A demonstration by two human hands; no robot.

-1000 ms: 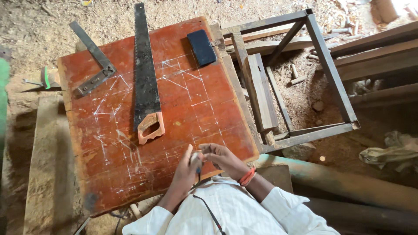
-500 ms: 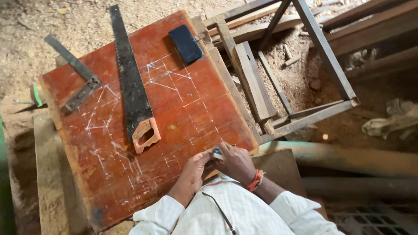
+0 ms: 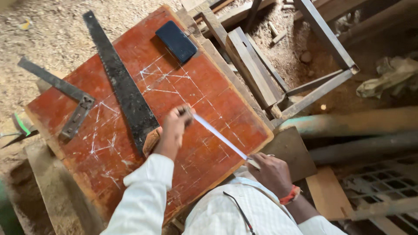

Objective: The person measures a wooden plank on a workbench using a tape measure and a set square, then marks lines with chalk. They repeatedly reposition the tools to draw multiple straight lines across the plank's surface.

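Observation:
A red-brown wooden board (image 3: pixel 217 100) marked with white chalk lines lies in front of me. My left hand (image 3: pixel 175 126) is out over the middle of the board, closed on the case of a tape measure. The white tape blade (image 3: pixel 220 137) runs from it diagonally to my right hand (image 3: pixel 272 172), which pinches the blade's end at the board's near edge. A handsaw (image 3: pixel 119 85) lies on the board just left of my left hand, its handle partly hidden by that hand.
A dark phone (image 3: pixel 176 41) lies at the board's far corner. A metal try square (image 3: pixel 65 102) sits at the left edge. Wooden frame pieces (image 3: pixel 322 35) and planks stand to the right. Sawdust covers the ground.
Both hands were together at the board's near edge. My left hand has since moved out over the board, drawing the tape out, while my right hand stays at the edge.

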